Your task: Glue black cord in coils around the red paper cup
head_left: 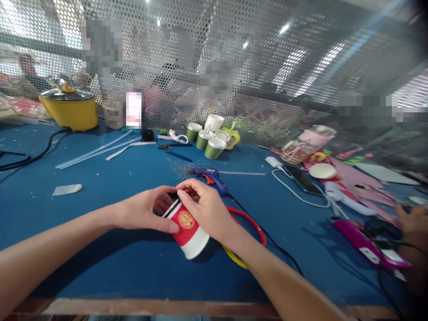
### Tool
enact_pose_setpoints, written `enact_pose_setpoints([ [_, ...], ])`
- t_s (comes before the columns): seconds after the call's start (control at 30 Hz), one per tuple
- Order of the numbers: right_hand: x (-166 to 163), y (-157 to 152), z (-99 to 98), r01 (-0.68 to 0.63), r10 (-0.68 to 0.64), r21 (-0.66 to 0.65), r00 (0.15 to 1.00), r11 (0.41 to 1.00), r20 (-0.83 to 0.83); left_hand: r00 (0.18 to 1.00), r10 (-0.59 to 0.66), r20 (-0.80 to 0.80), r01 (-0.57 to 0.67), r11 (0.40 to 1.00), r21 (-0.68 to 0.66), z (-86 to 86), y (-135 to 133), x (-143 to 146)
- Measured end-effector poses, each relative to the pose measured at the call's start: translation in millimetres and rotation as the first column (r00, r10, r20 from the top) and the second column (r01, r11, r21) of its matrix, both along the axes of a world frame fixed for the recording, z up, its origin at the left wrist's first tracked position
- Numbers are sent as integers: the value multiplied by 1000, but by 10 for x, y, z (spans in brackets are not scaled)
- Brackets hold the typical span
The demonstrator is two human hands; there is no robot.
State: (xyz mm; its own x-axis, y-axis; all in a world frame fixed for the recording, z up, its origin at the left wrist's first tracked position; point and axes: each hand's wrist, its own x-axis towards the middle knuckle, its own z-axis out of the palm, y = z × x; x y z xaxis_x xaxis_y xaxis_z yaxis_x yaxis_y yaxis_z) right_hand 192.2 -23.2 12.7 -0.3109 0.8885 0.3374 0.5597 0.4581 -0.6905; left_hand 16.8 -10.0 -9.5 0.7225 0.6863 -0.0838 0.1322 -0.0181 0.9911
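A white paper cup with a red band and a gold round emblem lies tilted between my hands, just above the blue table. My left hand grips its side, the thumb resting on the red band. Over the cup's far end curls my right hand, its fingers pinching near a thin black strip that runs around the cup. The right fingertips are partly hidden behind the cup. Beyond my hands rests a blue glue gun with an orange trigger and a clear glue stick in its back.
Pliers and small green-and-white cups stand farther back. Red and yellow rings lie beside my right forearm. A yellow electric pot is at left. On the right are a phone, a purple power strip and another person's hand.
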Motion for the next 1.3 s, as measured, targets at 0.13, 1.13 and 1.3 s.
enact_pose_setpoints([
  [0.13,-13,-29,28,18,-19,56,1000,998,21,998,39,-41,-41,998,-50,16,-50,47],
  [1.13,51,-67,117,-139,136,97,990,986,40,987,-117,107,111,992,61,177,68,-136],
  [1.3,70,-31,81,-210,207,108,978,972,37,987,-106,121,100,994,50,133,75,-155],
])
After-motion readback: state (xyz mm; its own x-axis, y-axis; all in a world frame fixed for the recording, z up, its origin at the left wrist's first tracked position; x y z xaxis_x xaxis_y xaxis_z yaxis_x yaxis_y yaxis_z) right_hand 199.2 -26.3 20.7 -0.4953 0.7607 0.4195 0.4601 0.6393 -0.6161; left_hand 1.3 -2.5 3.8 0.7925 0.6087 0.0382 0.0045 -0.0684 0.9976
